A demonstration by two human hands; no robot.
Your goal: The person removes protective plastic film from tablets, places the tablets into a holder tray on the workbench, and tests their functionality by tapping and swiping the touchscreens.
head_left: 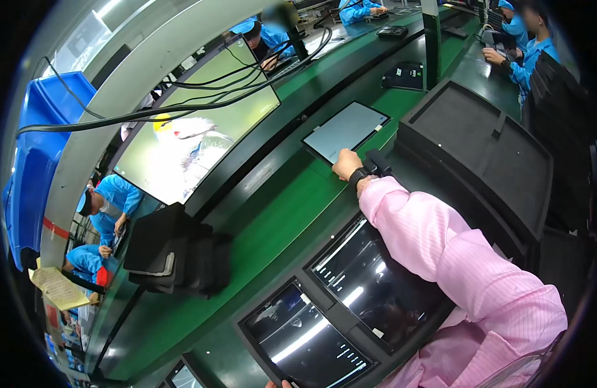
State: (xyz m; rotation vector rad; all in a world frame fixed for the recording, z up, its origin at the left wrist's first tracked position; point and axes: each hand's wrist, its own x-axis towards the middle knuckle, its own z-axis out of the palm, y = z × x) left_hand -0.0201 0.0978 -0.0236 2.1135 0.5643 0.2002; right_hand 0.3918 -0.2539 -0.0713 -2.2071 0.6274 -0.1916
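a: where's the tablet (350, 126)?

b: on the table (279, 223), just beyond the right grip (347, 165), which overlaps its near edge.

a: pinched?

b: cannot tell. the fingers look curled in, but the back of the grip covers any contact.

a: what could go wrong?

b: if it holds only that edge, an uneven pull could make the tablet slip or scrape. the trays (460, 116) stand just right of the grip, so a sideways swing might knock the wristband (358, 176) on them. below the grip, the sleeve (434, 239) hangs over a dark screen (369, 278); sagging cloth could drag on the glass.

a: and the left grip (280, 385)?

b: mostly cut off, near the other dark screen (311, 352). spread or pinching, i can't tell.

a: anything else hidden?

b: the arm covers part of one screen, and glare streaks both.
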